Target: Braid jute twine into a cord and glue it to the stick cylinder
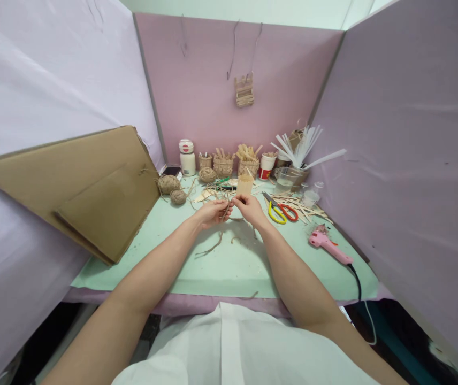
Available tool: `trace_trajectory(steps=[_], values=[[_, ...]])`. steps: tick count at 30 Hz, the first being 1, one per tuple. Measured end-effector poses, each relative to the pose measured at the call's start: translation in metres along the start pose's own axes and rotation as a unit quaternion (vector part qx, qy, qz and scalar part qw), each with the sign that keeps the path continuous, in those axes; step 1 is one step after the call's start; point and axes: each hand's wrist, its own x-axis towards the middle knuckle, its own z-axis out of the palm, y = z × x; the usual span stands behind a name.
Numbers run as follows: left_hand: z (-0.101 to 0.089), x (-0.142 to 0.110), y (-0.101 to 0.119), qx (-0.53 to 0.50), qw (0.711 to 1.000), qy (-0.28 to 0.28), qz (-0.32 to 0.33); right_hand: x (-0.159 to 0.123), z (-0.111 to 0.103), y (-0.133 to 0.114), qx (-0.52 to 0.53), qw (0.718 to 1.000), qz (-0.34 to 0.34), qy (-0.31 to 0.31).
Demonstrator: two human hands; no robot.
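Both hands meet above the middle of the green-covered table. My left hand (215, 212) is closed on brown jute twine (226, 209), with strands sticking out past the fingers. Close beside it, my right hand (248, 207) is pinched at the same twine; its fingertips partly hide what they grip. Just behind the hands stands a small tan piece (244, 184), perhaps of wooden sticks, with a pale stick poking up. Loose twine bits (210, 247) lie on the cloth below the hands. Twine balls (169, 184) sit to the left, trailing strands.
Scissors with yellow and red handles (280, 208) lie right of my hands, near scattered wooden strips (301, 206). A pink glue gun (329, 246) rests at the right edge, its cord hanging down. Cardboard (104, 192) leans at left. Cups of sticks (248, 167) and a white bottle (188, 162) line the back.
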Motion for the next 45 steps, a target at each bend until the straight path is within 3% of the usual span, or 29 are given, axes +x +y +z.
trace_trajectory(steps=[5,14,23,32,36,43,45], values=[[-0.001,0.001,0.0,0.012,0.999,-0.001,0.031,0.0,0.0,0.001,0.014,1.0,-0.007,0.001],[0.003,0.001,-0.003,0.032,0.997,0.013,0.064,0.002,-0.005,0.007,-0.083,0.995,0.034,0.042],[0.003,0.002,-0.008,0.059,0.996,-0.009,0.073,0.0,-0.004,0.005,-0.142,0.988,0.046,0.038],[0.002,0.008,-0.009,0.122,0.98,0.024,0.157,0.001,-0.001,0.002,0.035,0.996,-0.038,-0.07],[-0.001,0.01,-0.009,0.127,0.977,0.031,0.171,-0.001,0.001,0.001,0.062,0.993,-0.008,-0.105],[-0.001,0.009,-0.007,0.26,0.933,0.089,0.231,-0.002,-0.004,-0.004,-0.026,0.999,-0.012,-0.039],[0.0,0.009,-0.007,0.242,0.941,0.08,0.223,-0.002,-0.006,-0.004,-0.023,0.999,-0.009,-0.032]])
